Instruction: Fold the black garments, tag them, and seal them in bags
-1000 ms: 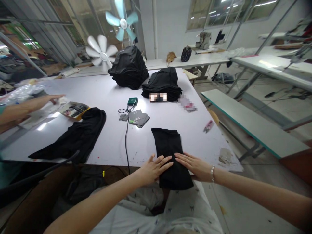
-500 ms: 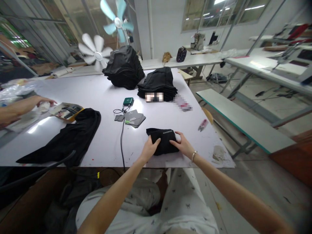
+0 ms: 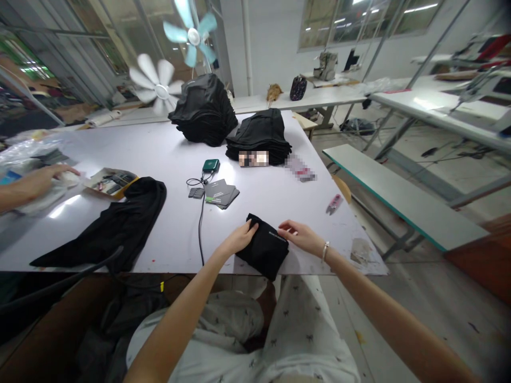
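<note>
Folding seems in hand, lower centre: left hand [image 3: 238, 239] pinches the folded black garment [image 3: 264, 253]; right hand [image 3: 303, 238] curls at its edge, grip unclear. Next calls for aligned layers.

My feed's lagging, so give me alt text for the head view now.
The left hand holds the left edge of a folded black cloth with pale lettering, the right hand at its right side, by the near edge of a white table. Beyond are grey cards, a green box and two black stacks; another person's hand is at far left.
</note>
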The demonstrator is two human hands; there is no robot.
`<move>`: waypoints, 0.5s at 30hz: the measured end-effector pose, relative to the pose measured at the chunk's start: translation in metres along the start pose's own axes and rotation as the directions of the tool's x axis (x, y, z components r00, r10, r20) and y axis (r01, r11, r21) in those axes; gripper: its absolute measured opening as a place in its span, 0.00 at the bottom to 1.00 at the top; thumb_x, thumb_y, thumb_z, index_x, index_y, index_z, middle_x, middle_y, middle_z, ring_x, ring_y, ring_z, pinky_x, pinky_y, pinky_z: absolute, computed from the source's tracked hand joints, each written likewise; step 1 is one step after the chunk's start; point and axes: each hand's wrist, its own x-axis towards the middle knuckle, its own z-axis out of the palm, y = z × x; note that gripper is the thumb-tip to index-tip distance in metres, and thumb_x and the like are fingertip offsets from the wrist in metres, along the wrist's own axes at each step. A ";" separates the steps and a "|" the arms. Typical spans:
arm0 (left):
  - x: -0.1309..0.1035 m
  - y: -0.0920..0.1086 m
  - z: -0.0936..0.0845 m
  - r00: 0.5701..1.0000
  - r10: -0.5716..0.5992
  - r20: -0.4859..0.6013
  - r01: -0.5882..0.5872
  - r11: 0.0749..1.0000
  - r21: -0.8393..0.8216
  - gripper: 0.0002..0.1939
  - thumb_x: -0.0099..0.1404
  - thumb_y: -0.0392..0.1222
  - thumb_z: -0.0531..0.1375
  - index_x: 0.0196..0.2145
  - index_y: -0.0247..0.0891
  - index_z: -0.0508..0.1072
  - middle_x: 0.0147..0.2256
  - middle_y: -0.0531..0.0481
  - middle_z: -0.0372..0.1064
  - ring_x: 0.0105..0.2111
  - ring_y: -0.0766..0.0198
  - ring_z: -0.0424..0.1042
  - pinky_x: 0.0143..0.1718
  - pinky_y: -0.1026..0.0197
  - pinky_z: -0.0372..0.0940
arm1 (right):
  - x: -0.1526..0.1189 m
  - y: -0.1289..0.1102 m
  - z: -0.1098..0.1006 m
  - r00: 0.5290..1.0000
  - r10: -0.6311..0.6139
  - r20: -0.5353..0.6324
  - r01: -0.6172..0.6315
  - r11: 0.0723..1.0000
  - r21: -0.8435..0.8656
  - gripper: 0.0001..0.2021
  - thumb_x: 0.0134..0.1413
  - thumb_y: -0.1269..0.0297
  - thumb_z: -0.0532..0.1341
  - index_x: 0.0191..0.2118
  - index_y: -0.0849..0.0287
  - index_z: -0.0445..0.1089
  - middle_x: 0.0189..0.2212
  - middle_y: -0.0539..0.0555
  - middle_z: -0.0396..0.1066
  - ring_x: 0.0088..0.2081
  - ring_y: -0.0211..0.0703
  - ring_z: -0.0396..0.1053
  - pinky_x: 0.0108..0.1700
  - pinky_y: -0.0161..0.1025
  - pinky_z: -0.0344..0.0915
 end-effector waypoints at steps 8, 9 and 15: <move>-0.008 0.006 -0.012 0.921 0.028 -0.389 0.127 0.922 0.366 0.24 0.62 0.57 0.45 0.48 0.39 0.61 0.43 0.42 0.66 0.45 0.54 0.64 0.45 0.51 0.59 | 0.021 -0.021 0.026 0.998 0.045 0.048 -0.029 0.956 -0.293 0.16 0.49 0.52 0.56 0.34 0.61 0.64 0.24 0.52 0.68 0.26 0.40 0.65 0.27 0.34 0.57; -0.015 0.001 -0.013 0.892 0.003 -0.452 0.146 0.944 0.295 0.24 0.62 0.57 0.45 0.48 0.37 0.61 0.43 0.41 0.65 0.45 0.54 0.64 0.46 0.51 0.58 | 0.022 -0.022 0.025 0.998 0.045 0.054 -0.027 0.952 -0.306 0.15 0.49 0.51 0.57 0.33 0.61 0.64 0.25 0.52 0.68 0.27 0.40 0.66 0.27 0.34 0.58; -0.068 -0.026 -0.007 0.840 -0.512 -0.179 0.303 0.717 -0.628 0.29 0.59 0.62 0.46 0.46 0.34 0.60 0.42 0.38 0.66 0.35 0.58 0.70 0.32 0.54 0.68 | 0.030 -0.032 0.026 0.998 0.054 0.040 -0.034 0.916 -0.399 0.23 0.51 0.43 0.49 0.33 0.60 0.65 0.29 0.55 0.69 0.33 0.45 0.67 0.33 0.37 0.59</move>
